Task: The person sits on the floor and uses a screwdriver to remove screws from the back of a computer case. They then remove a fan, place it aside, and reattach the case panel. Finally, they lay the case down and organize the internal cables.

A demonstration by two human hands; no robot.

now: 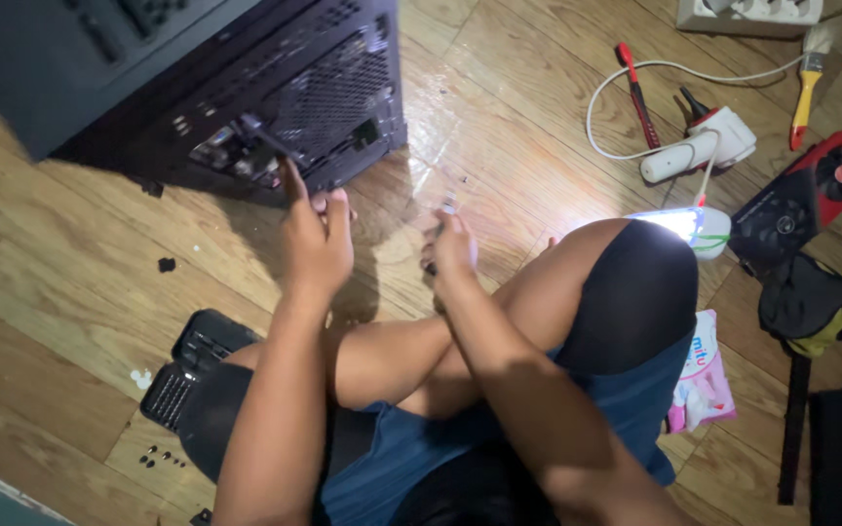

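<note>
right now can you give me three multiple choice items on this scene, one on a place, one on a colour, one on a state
1. Where is the left hand?
A. at the rear panel of the black computer case
B. on the brush
C. on the pink pack

2. What colour is the handle of the brush?
A. green
B. yellow
C. white

3. What state is the lamp by the knee in?
A. lit
C. dark
B. boxed

Answers:
1 A, its fingers reach the case's rear panel.
2 B, the handle is yellow, lying on the floor.
3 A, it glows bright white.

The right hand holds a small tool, too dim to name.
</note>
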